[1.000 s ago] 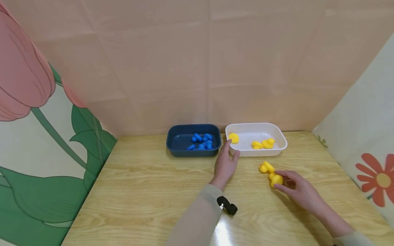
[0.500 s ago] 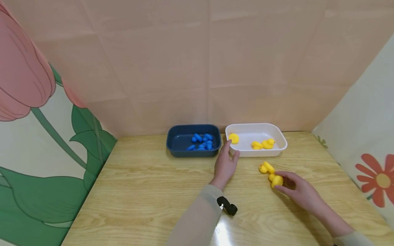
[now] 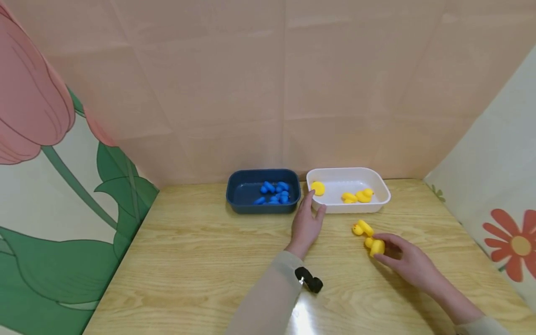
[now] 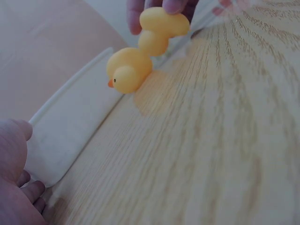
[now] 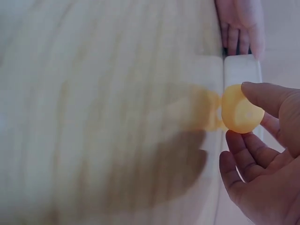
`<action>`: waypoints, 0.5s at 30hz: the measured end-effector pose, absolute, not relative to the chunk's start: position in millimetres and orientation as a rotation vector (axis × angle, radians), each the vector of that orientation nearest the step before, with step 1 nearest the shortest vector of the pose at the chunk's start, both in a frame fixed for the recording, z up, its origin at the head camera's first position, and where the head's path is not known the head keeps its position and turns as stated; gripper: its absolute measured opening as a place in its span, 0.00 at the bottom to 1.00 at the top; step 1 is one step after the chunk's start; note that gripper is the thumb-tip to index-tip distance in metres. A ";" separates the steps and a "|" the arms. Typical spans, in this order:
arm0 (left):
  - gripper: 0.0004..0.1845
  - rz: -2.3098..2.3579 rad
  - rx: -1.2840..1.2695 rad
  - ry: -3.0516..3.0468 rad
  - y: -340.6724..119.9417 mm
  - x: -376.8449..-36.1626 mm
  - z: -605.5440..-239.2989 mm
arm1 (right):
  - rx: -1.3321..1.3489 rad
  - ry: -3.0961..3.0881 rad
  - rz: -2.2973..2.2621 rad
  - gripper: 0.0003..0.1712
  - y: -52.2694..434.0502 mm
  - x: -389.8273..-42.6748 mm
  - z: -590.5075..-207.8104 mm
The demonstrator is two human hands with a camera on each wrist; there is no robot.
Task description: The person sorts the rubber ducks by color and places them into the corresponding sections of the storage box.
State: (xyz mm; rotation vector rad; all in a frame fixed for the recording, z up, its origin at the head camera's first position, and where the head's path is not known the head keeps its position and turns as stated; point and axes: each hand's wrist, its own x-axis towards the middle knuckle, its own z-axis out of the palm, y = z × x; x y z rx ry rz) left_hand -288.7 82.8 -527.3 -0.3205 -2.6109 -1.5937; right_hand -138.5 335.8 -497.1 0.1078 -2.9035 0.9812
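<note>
My right hand [image 3: 391,253] pinches a small yellow duck [image 3: 376,246] at its fingertips, low over the wooden table [image 3: 201,260]. In the right wrist view the thumb [image 5: 265,96] lies on that duck [image 5: 240,115]. A second yellow duck [image 3: 362,228] sits on the table just beyond it, touching or nearly touching; the left wrist view shows this duck [image 4: 127,70] below the held duck [image 4: 164,24]. My left hand [image 3: 311,211] rests flat on the table with straight fingers at the front left corner of the white tray [image 3: 378,202], which holds three yellow ducks [image 3: 363,196].
A dark blue tray [image 3: 234,197] with several blue toys [image 3: 274,193] stands left of the white tray, both at the table's back edge. Patterned screens close in the back and both sides. A black wrist camera [image 3: 309,280] sits on my left sleeve.
My right hand's fingers have shifted slightly round the yellow duck, which has barely moved. The left hand and both trays have stayed where they were.
</note>
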 end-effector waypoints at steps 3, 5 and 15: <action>0.33 -1.593 -0.320 -2.608 82.8 -288.6 -526.9 | 0.145 -2.856 0.994 0.29 335.9 -136.0 -491.1; 0.33 -1.592 -0.318 -2.604 82.8 -289.0 -526.8 | 0.176 -2.807 0.988 0.28 335.2 -135.0 -486.7; 0.32 -1.575 -0.337 -2.594 82.9 -291.4 -530.3 | 0.274 -2.680 0.946 0.28 332.9 -150.8 -463.8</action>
